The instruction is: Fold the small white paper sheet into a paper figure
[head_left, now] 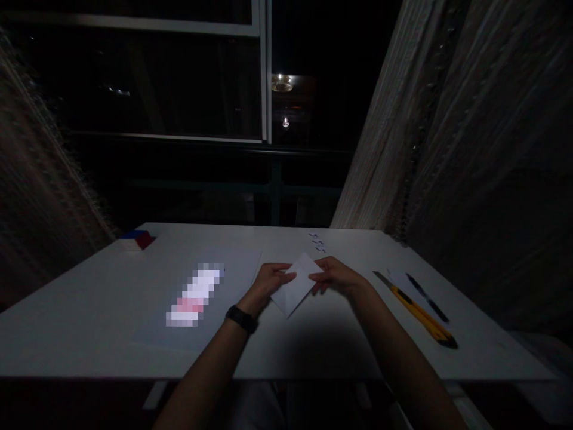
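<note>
A small folded white paper [296,285] lies over the white table [89,310], held between both hands. My left hand [267,282] pinches its left edge, a dark watch [242,318] on that wrist. My right hand [336,276] pinches the paper's right upper edge with fingers curled. The paper is a diamond shape with one corner pointing toward me.
A larger sheet [201,298] with a blurred patch lies left of the hands. A yellow utility knife [418,310] and a dark pen [427,297] lie at the right. A coloured cube [136,239] sits at the far left corner. Small paper bits [319,242] lie at the far edge. Curtains flank a dark window.
</note>
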The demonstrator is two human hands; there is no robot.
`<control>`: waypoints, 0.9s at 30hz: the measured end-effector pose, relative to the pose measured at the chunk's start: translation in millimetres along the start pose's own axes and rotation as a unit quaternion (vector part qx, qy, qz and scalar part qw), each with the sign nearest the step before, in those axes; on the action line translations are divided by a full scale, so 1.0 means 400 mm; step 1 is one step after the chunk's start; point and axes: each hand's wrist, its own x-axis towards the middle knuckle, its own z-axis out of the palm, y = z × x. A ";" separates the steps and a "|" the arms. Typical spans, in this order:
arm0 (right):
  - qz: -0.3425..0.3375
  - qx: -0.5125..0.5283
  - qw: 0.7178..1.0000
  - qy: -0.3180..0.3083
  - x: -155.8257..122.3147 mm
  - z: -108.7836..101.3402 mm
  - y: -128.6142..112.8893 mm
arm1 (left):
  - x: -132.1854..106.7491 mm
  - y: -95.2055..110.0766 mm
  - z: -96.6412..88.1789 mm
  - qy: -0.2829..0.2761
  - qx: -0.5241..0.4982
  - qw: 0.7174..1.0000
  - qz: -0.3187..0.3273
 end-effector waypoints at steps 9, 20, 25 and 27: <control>-0.017 0.074 0.996 -0.040 -0.008 -0.015 0.005 | -0.005 0.013 -0.010 -0.031 -0.012 0.999 -0.006; 0.002 0.045 0.999 -0.022 -0.005 -0.014 0.002 | -0.001 0.013 -0.010 0.010 0.013 1.000 0.003; 0.003 0.061 0.998 -0.023 -0.008 -0.015 0.000 | 0.000 0.009 -0.020 -0.026 0.022 0.999 0.018; 0.001 0.070 0.997 -0.033 -0.009 -0.019 0.004 | -0.002 0.010 -0.025 -0.048 0.018 0.999 0.015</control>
